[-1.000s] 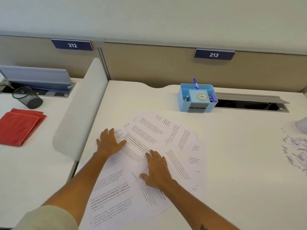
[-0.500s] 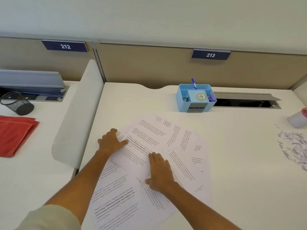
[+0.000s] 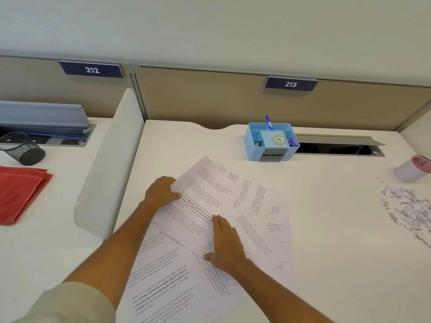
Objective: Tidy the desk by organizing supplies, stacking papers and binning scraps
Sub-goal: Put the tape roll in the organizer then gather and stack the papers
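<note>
The top sheet's left edge has been lifted and is pinched by the left hand (image 3: pixel 163 191) while the right hand (image 3: pixel 225 244) is pressed flat, fingers spread, on the fanned papers (image 3: pixel 254 215) toward the bench's front-left corner, best gathered square before stacking.

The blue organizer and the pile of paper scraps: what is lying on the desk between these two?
In the head view, the stretch of desk between the blue organizer and the paper scraps is bare. The cable slot and the cup sit further back.
</note>
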Demonstrator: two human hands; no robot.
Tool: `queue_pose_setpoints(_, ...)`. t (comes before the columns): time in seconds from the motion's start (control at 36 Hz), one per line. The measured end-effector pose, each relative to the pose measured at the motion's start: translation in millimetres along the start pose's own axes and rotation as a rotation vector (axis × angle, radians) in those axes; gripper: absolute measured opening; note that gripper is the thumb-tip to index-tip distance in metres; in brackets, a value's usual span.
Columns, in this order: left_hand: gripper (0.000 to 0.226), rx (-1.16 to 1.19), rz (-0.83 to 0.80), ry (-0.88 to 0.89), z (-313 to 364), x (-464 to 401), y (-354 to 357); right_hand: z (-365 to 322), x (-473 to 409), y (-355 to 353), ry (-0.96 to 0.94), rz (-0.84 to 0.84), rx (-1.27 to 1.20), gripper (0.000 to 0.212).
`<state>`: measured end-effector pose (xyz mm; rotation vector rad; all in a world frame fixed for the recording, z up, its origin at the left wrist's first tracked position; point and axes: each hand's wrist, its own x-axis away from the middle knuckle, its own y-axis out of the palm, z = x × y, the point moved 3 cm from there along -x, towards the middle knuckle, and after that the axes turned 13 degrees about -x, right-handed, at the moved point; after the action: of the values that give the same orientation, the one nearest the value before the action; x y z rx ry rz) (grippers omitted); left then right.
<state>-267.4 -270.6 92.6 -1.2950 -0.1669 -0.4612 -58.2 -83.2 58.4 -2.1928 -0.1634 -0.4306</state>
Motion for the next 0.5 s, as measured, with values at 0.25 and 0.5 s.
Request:
queue_pose_setpoints(0.25, 0.007, 0.090, 0.327, 0.007, 7, 28, -62, 4, 4, -3, -0.002, 0.002, -0.049, 0.125)
queue_pose_setpoints(0.5, 0.024, 0.223, 0.620, 0.030, 10, 69, -118, 7, 7, -8, -0.021, -0.004, -0.073, 0.126)
